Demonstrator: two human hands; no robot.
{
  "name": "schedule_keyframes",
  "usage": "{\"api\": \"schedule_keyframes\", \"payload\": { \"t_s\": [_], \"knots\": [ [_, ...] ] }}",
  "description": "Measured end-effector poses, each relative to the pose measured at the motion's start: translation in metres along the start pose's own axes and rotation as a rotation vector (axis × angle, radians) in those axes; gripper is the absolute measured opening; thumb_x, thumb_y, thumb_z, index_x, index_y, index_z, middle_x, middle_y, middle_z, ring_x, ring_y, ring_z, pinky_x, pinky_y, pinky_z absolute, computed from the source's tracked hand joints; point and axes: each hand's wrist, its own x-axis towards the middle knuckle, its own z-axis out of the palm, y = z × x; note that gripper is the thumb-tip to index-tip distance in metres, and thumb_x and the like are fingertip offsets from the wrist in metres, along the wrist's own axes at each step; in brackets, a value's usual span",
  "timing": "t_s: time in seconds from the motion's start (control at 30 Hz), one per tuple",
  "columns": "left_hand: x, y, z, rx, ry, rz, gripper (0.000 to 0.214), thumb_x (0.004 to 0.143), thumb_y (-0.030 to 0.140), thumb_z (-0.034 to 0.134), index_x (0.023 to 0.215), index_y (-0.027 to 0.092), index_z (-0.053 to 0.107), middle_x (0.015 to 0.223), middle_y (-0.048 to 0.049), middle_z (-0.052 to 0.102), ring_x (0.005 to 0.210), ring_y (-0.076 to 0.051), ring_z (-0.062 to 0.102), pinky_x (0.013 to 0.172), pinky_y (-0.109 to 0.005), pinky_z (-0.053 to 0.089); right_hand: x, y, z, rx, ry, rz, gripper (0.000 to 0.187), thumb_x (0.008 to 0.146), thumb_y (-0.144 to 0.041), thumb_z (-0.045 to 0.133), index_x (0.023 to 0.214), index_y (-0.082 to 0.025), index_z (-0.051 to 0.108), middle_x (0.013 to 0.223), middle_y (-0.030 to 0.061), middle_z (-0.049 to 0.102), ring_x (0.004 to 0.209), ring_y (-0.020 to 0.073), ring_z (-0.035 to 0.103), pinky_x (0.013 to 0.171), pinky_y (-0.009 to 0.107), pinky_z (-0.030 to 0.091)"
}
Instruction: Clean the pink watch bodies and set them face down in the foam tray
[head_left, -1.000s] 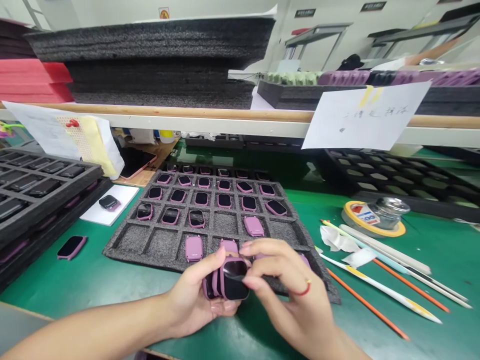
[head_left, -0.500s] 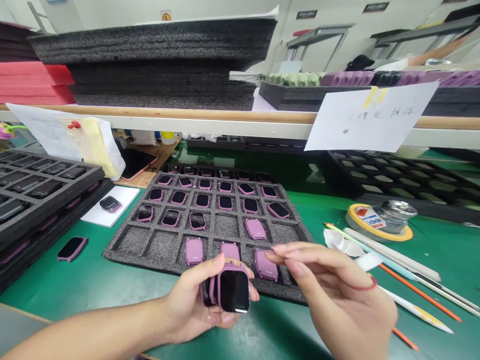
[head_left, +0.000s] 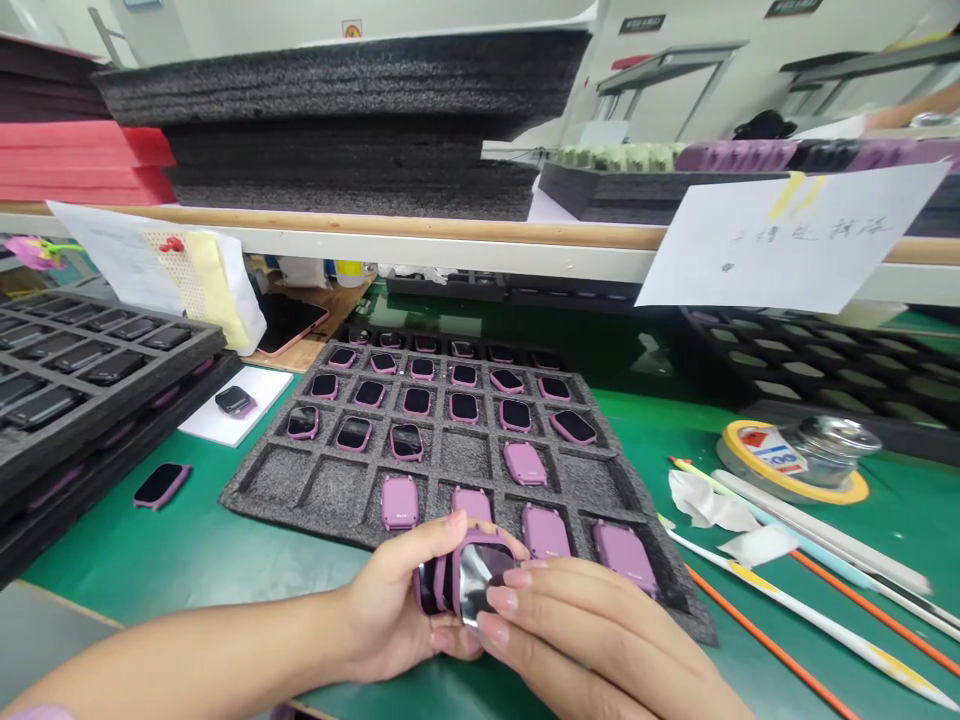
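My left hand point(head_left: 405, 590) is closed around several purple smartwatch bodies point(head_left: 439, 585) without straps, stacked face to back. The front smartwatch point(head_left: 476, 570) has its glossy screen towards me, streaked with pale glare. My right hand point(head_left: 592, 630) lies against that screen and its right edge, fingertips together; whatever they may pinch is hidden. Behind both hands lies a black foam tray point(head_left: 285, 475) with square pockets. Screen-up watches point(head_left: 416, 400) fill its farther rows, and purple watches point(head_left: 547, 530) lie back-up in several nearer pockets.
At left stand stacked foam trays point(head_left: 187, 365) of dark watches. One watch point(head_left: 161, 485) lies on the green mat; another point(head_left: 235, 402) rests on white paper point(head_left: 255, 390). To the right are yellow-rimmed tape point(head_left: 757, 460), crumpled tissue point(head_left: 697, 500) and several thin sticks point(head_left: 817, 620). A shelf edge point(head_left: 450, 240) crosses above.
My right hand has moved left from above the tray onto the front watch's screen, which now shows pale streaks. My left hand keeps its hold. The view has shifted slightly.
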Motion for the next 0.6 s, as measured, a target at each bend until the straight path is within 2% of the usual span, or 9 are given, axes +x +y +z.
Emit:
{"api": "schedule_keyframes", "payload": {
  "t_s": [0.1, 0.17, 0.3, 0.37, 0.43, 0.5, 0.6],
  "knots": [
    [0.000, -0.002, 0.000, 0.011, 0.028, 0.037, 0.048, 0.070, 0.056, 0.082, 0.088, 0.013, 0.070, 0.065, 0.0003, 0.053, 0.045, -0.004, 0.041, 0.040, -0.016, 0.018, 0.010, 0.008, 0.000, -0.045, -0.032, -0.102, 0.022, 0.091, -0.016, 0.065, 0.111, -0.025, 0.072, 0.092, 0.0014, 0.079, 0.087, 0.0198, 0.074, 0.092, 0.035, 0.060],
    [0.000, -0.003, 0.002, 0.054, 0.055, 0.068, 0.050, 0.071, 0.059, 0.081, 0.086, 0.013, 0.068, 0.064, 0.0012, 0.052, 0.044, -0.004, 0.039, 0.040, -0.017, 0.017, 0.015, 0.010, 0.001, -0.059, -0.036, -0.095, 0.022, 0.088, -0.021, 0.072, 0.109, -0.021, 0.069, 0.089, 0.0028, 0.077, 0.082, 0.0190, 0.072, 0.088, 0.036, 0.058],
    [0.000, -0.006, 0.006, 0.184, 0.015, 0.154, 0.053, 0.074, 0.064, 0.078, 0.081, 0.013, 0.063, 0.062, 0.0033, 0.048, 0.042, -0.003, 0.031, 0.038, -0.018, 0.013, 0.016, 0.007, 0.010, 0.054, -0.041, 0.086, 0.053, 0.090, -0.041, 0.072, 0.135, -0.017, 0.055, 0.081, 0.0022, 0.065, 0.072, 0.0161, 0.063, 0.072, 0.032, 0.055],
    [0.000, -0.007, 0.006, 0.209, -0.020, 0.195, 0.052, 0.075, 0.062, 0.078, 0.083, 0.014, 0.061, 0.063, 0.0044, 0.047, 0.043, -0.002, 0.028, 0.038, -0.018, 0.013, 0.013, 0.006, 0.015, 0.113, -0.071, 0.148, 0.060, 0.090, -0.043, 0.072, 0.140, -0.018, 0.052, 0.082, 0.0019, 0.060, 0.073, 0.0152, 0.060, 0.067, 0.028, 0.055],
    [0.000, -0.007, 0.006, 0.224, -0.037, 0.213, 0.049, 0.072, 0.054, 0.085, 0.087, 0.015, 0.060, 0.068, 0.0040, 0.051, 0.045, -0.002, 0.032, 0.039, -0.017, 0.017, 0.010, 0.007, 0.018, 0.151, -0.098, 0.185, 0.060, 0.088, -0.042, 0.074, 0.139, -0.019, 0.054, 0.083, 0.0016, 0.057, 0.073, 0.0143, 0.059, 0.064, 0.025, 0.054],
    [-0.001, -0.007, 0.006, 0.247, -0.042, 0.201, 0.045, 0.066, 0.037, 0.092, 0.091, 0.015, 0.061, 0.079, 0.0017, 0.056, 0.054, -0.003, 0.043, 0.043, -0.015, 0.027, 0.008, 0.010, 0.018, 0.165, -0.101, 0.196, 0.058, 0.086, -0.038, 0.077, 0.135, -0.019, 0.056, 0.081, 0.0002, 0.056, 0.072, 0.0136, 0.058, 0.065, 0.024, 0.055],
    [-0.004, -0.006, 0.006, 0.296, -0.029, 0.216, 0.044, 0.061, 0.014, 0.092, 0.094, 0.016, 0.063, 0.094, -0.0006, 0.059, 0.079, -0.009, 0.056, 0.063, -0.016, 0.044, 0.008, 0.014, 0.015, 0.154, -0.076, 0.161, 0.046, 0.091, -0.031, 0.071, 0.133, -0.019, 0.057, 0.078, -0.0002, 0.055, 0.069, 0.0136, 0.058, 0.064, 0.026, 0.055]
  ]
}}
